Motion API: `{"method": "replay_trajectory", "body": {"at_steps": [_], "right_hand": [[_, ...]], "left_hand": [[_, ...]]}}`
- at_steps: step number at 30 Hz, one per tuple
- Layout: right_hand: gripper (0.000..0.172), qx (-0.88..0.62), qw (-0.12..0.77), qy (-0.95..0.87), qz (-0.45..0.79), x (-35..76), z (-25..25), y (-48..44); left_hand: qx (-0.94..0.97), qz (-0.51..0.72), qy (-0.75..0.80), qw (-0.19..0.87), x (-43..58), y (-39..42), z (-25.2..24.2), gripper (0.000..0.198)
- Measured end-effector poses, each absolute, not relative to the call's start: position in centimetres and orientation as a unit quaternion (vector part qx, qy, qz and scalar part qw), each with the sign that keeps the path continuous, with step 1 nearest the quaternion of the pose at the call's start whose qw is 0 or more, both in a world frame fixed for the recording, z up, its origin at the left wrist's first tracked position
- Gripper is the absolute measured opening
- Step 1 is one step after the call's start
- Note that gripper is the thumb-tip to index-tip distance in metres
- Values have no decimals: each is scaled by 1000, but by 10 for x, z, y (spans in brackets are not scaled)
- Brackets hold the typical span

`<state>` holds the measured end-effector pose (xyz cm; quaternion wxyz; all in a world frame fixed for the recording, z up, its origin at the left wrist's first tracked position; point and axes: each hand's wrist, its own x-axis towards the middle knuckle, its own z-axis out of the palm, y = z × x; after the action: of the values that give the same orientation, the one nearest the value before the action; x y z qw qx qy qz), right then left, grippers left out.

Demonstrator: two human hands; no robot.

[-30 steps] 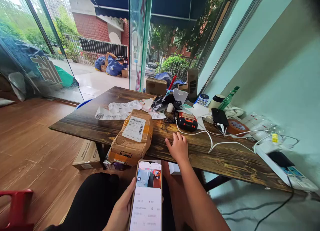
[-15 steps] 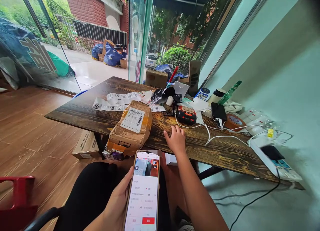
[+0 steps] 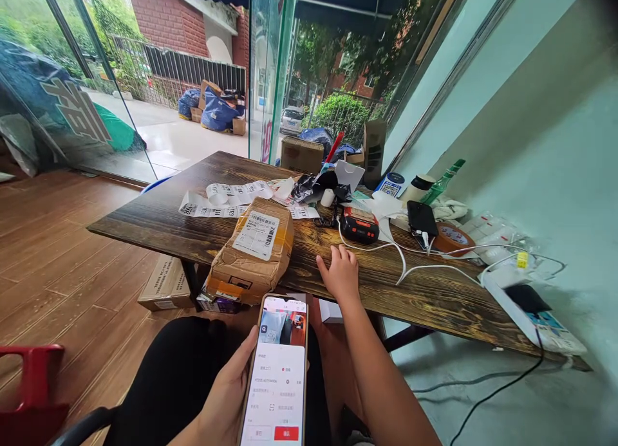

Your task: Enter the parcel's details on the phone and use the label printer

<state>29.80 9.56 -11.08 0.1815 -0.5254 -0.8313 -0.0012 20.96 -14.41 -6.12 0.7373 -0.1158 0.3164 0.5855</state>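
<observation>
My left hand [image 3: 226, 394] grips a smartphone [image 3: 279, 372] low in the view, over my lap, its lit screen showing a form with a red button. My right hand [image 3: 340, 272] rests on the dark wooden table [image 3: 159, 221], fingers slightly spread, holding nothing. A brown taped parcel [image 3: 253, 251] with a white shipping label lies at the table's near edge, left of my right hand. A black and orange label printer [image 3: 360, 225] sits just beyond that hand.
Strips of printed labels [image 3: 226, 200], a black phone on a charger [image 3: 421, 217], a tape roll [image 3: 454, 237], white cables and a power strip [image 3: 528, 307] clutter the table. A cardboard box [image 3: 167, 285] lies under it. A red stool [image 3: 33, 385] stands at lower left.
The phone screen has changed to a form with a red button at the bottom. My right hand has stayed on the table; the view has shifted slightly.
</observation>
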Motion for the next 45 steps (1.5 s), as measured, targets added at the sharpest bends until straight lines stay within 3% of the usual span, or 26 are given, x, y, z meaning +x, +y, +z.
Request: {"method": "replay_trajectory", "body": {"at_steps": [33, 39, 42, 45], "right_hand": [[54, -523, 201, -828, 24, 297, -111, 94], [52, -505, 254, -822, 62, 297, -112, 97], [45, -469, 307, -822, 99, 299, -107, 98], [34, -410, 386, -812, 152, 303, -99, 84]], "left_hand": [[-102, 602, 349, 711, 209, -151, -62, 44], [-78, 613, 358, 700, 207, -159, -56, 44], [-70, 633, 373, 675, 205, -164, -52, 41], [-58, 634, 408, 654, 204, -170, -55, 50]]}}
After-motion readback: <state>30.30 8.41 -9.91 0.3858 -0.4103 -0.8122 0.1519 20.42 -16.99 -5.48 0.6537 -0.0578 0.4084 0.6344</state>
